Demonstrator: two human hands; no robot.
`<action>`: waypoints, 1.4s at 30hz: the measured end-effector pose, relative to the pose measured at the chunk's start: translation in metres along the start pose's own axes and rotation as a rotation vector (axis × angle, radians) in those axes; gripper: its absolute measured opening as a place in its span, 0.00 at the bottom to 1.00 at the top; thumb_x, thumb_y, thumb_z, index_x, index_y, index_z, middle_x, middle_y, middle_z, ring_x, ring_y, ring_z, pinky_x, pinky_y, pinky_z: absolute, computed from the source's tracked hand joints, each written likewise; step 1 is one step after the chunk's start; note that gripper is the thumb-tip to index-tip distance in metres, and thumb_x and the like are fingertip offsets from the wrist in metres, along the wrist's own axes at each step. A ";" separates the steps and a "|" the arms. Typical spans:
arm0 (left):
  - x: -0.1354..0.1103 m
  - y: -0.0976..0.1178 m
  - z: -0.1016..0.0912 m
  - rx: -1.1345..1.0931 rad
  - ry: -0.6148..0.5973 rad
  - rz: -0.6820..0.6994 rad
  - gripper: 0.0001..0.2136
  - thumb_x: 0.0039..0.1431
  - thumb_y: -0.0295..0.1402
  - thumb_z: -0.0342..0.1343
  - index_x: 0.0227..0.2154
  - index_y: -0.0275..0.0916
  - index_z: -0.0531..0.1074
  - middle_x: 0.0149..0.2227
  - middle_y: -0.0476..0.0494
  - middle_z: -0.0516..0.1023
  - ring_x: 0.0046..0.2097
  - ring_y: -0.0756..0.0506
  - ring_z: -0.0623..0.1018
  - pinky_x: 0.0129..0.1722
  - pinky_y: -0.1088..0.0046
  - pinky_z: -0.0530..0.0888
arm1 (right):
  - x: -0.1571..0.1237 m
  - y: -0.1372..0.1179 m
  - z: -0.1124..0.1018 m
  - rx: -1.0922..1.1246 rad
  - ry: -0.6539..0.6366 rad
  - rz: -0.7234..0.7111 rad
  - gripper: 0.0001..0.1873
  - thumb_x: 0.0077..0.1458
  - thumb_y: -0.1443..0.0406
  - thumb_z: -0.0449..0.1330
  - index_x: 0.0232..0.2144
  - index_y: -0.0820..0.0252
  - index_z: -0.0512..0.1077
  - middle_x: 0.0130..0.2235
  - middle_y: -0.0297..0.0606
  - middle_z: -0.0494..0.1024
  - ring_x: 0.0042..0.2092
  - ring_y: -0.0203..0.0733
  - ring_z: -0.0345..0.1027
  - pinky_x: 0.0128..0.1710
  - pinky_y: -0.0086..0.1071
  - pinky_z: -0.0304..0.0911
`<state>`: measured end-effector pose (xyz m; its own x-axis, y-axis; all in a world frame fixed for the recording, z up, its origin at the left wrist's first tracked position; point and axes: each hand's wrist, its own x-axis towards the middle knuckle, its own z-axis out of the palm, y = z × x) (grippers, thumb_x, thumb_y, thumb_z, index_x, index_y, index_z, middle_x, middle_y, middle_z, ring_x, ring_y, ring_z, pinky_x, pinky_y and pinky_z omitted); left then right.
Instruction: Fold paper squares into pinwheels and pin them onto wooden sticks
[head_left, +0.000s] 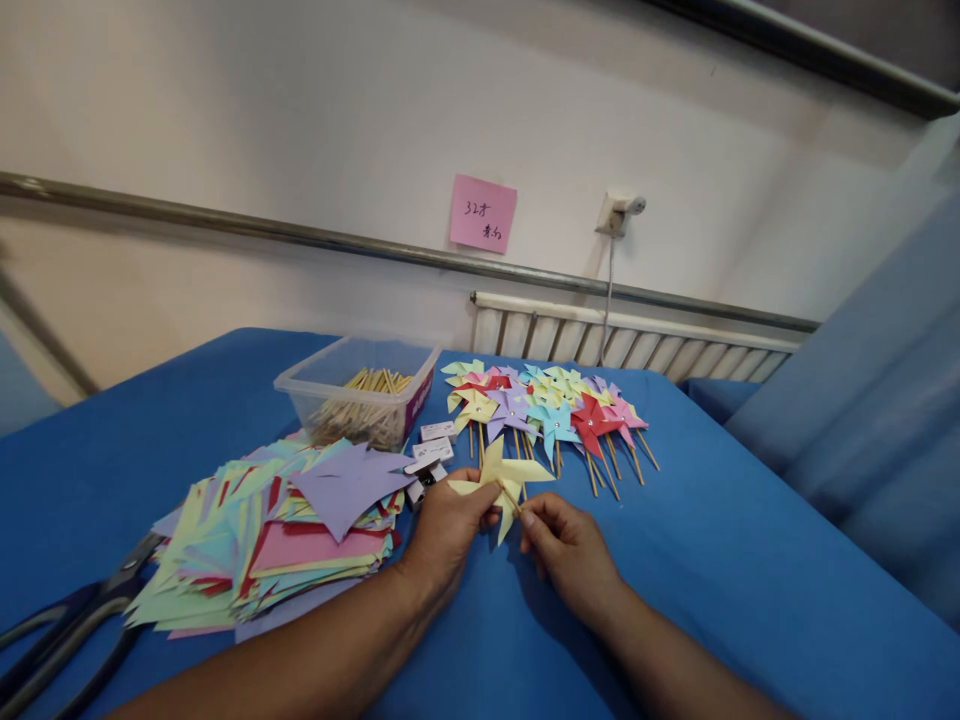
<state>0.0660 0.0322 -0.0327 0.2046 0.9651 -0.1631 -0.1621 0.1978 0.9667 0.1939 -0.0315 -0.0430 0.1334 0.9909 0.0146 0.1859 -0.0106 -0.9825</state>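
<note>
Pinching a yellow paper pinwheel (501,472), the left hand (446,530) gripped its folded blades while the right hand (566,545) clamped its thin wooden stick (511,497), just in front of the clear plastic box (360,395). Flat coloured paper squares (277,530) lay stacked left of that box, and finished pinwheels (551,410) fanned out to its right.

The yellow paper pinwheel (504,478) has four pointed blades spread flat and faces up, slightly tilted. A thin wooden stick (510,497) slants down from its centre. The left hand (450,530) pinches a blade and the right hand (566,545) pinches the stick, over the middle of the blue table (712,560).
</note>
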 end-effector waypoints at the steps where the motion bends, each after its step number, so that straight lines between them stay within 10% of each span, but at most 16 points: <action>1: 0.000 -0.001 -0.001 0.006 -0.003 0.001 0.09 0.42 0.35 0.61 0.24 0.36 0.68 0.16 0.53 0.70 0.19 0.53 0.66 0.19 0.79 0.61 | 0.000 0.000 0.000 0.006 -0.001 0.001 0.12 0.56 0.58 0.54 0.28 0.61 0.67 0.21 0.28 0.67 0.17 0.29 0.55 0.17 0.23 0.50; 42: -0.009 0.014 0.004 0.088 0.087 0.018 0.09 0.39 0.35 0.63 0.22 0.37 0.70 0.15 0.53 0.72 0.18 0.52 0.68 0.20 0.78 0.64 | -0.001 0.002 -0.005 -0.168 0.047 -0.041 0.11 0.55 0.59 0.54 0.24 0.57 0.64 0.19 0.27 0.66 0.18 0.32 0.58 0.18 0.25 0.53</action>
<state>0.0660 0.0258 -0.0168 0.1169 0.9804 -0.1587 -0.0788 0.1684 0.9826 0.1986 -0.0330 -0.0442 0.1670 0.9837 0.0665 0.3521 0.0036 -0.9360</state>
